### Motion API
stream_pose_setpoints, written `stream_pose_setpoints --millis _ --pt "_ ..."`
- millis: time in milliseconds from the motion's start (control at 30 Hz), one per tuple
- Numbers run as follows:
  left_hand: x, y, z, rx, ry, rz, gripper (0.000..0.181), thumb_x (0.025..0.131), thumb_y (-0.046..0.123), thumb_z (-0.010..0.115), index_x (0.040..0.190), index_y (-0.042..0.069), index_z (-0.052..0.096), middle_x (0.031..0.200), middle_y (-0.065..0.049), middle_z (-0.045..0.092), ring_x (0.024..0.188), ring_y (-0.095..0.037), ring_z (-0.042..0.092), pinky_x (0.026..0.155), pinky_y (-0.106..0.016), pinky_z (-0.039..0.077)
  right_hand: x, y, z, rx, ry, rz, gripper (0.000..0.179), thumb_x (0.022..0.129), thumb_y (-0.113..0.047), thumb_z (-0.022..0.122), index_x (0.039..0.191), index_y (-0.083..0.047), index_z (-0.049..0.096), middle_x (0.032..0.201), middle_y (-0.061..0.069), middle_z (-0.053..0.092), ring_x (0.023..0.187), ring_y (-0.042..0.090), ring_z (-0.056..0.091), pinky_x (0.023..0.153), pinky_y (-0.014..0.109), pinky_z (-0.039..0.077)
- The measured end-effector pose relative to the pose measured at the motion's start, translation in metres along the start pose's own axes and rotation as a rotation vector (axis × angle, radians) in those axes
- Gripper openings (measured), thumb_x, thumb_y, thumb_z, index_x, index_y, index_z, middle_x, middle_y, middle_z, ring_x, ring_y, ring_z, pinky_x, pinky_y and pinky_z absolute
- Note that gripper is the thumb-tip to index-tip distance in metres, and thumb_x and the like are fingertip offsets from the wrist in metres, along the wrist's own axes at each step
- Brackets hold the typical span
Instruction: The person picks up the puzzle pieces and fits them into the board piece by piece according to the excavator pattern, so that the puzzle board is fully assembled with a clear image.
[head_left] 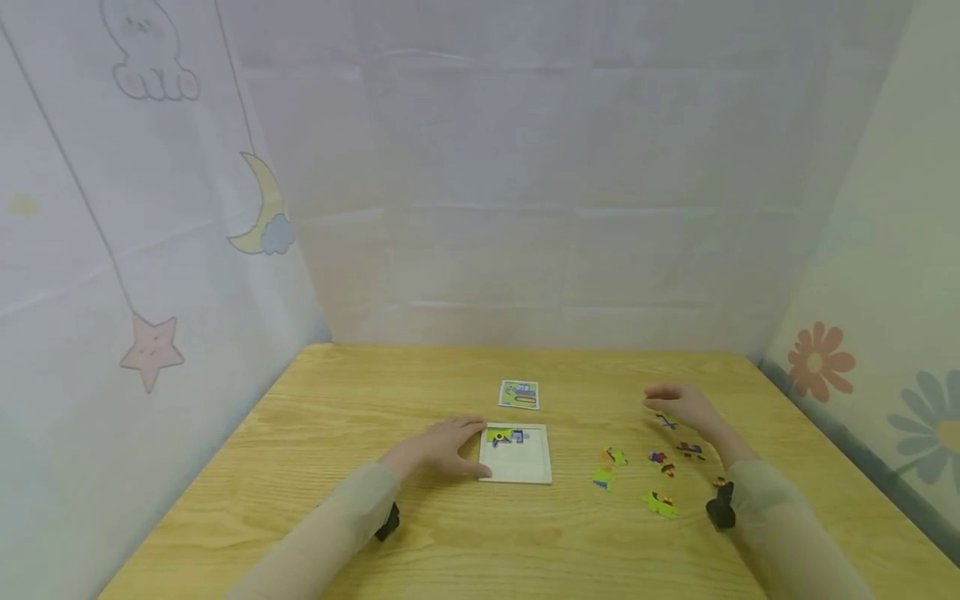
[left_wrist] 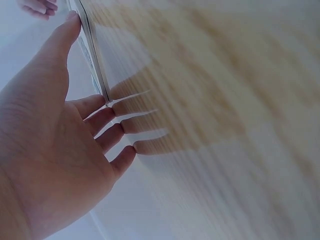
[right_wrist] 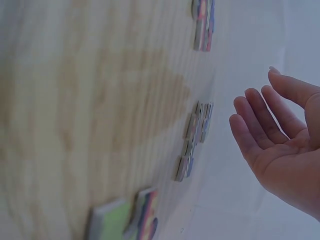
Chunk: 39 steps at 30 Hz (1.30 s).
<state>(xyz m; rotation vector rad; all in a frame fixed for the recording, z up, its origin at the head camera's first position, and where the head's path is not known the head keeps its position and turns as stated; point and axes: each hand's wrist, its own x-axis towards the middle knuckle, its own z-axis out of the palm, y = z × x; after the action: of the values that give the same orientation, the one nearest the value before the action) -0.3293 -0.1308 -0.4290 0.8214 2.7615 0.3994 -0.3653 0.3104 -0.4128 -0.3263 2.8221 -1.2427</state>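
Note:
A shallow white puzzle tray (head_left: 517, 467) lies mid-table, with colourful joined pieces (head_left: 504, 436) in its far left part. My left hand (head_left: 448, 447) rests along the tray's left side. Its thumb touches the near corner and the index finger the far one; in the left wrist view the other fingertips meet the table beside the tray edge (left_wrist: 95, 52). Above the loose puzzle pieces on the right hovers my right hand (head_left: 684, 407), nearest a green and blue piece (head_left: 666, 421). The right wrist view shows its fingers loosely bent, holding nothing visible, apart from the pieces (right_wrist: 190, 145).
Behind the tray lies a small picture card (head_left: 519, 394). Several more loose pieces lie right of the tray, among them a green one (head_left: 661, 505) near the front and a dark reddish one (head_left: 690, 451). Fabric walls (head_left: 480, 250) enclose the wooden table (head_left: 450, 550).

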Motion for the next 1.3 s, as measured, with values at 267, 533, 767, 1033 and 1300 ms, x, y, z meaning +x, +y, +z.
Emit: stream_pose_setpoints --millis 267,533,767,1033,1300 --pt "-0.001 -0.001 -0.002 0.002 0.008 -0.001 0.086 0.082 0.059 0.061 0.147 0.013 0.030 0.154 -0.007 0.026 0.142 -0.032 0.023 0.114 -0.052 0.022 0.003 0.002 -0.003 0.016 -0.018 -0.013 0.051 0.092 -0.022 0.061 0.129 0.009 0.048 0.127 0.030 0.053 0.113 0.042 0.053 0.092 0.050 0.048" --pt "-0.001 -0.004 -0.001 -0.004 0.012 0.005 0.086 0.082 0.060 0.060 0.147 0.013 0.031 0.154 -0.007 0.026 0.142 -0.032 0.022 0.114 -0.052 0.022 0.003 0.006 -0.003 -0.034 0.006 0.039 0.051 0.091 -0.024 0.062 0.127 0.010 0.050 0.127 0.031 0.052 0.112 0.043 0.053 0.089 0.050 0.049" --pt "-0.001 -0.002 -0.002 0.002 0.003 0.003 0.087 0.082 0.061 0.060 0.148 0.013 0.030 0.155 -0.006 0.025 0.142 -0.032 0.021 0.115 -0.052 0.022 0.001 0.008 -0.003 -0.067 -0.054 0.077 0.055 0.091 -0.026 0.062 0.129 0.010 0.048 0.129 0.032 0.050 0.115 0.046 0.049 0.091 0.054 0.046" --pt "-0.001 -0.001 -0.003 -0.007 0.002 0.004 0.087 0.082 0.061 0.060 0.148 0.014 0.030 0.155 -0.007 0.025 0.142 -0.033 0.021 0.114 -0.053 0.021 -0.002 0.007 -0.001 -0.081 -0.099 0.084 0.054 0.086 -0.017 0.066 0.129 0.011 0.048 0.127 0.032 0.051 0.114 0.046 0.049 0.091 0.052 0.047" --pt "0.000 -0.002 -0.001 -0.007 -0.001 0.007 0.087 0.081 0.061 0.060 0.148 0.014 0.030 0.155 -0.006 0.026 0.142 -0.033 0.022 0.114 -0.053 0.022 -0.006 0.005 -0.003 -0.121 -0.126 0.158 0.052 0.085 -0.013 0.066 0.125 0.015 0.049 0.127 0.035 0.049 0.113 0.049 0.048 0.090 0.053 0.047"
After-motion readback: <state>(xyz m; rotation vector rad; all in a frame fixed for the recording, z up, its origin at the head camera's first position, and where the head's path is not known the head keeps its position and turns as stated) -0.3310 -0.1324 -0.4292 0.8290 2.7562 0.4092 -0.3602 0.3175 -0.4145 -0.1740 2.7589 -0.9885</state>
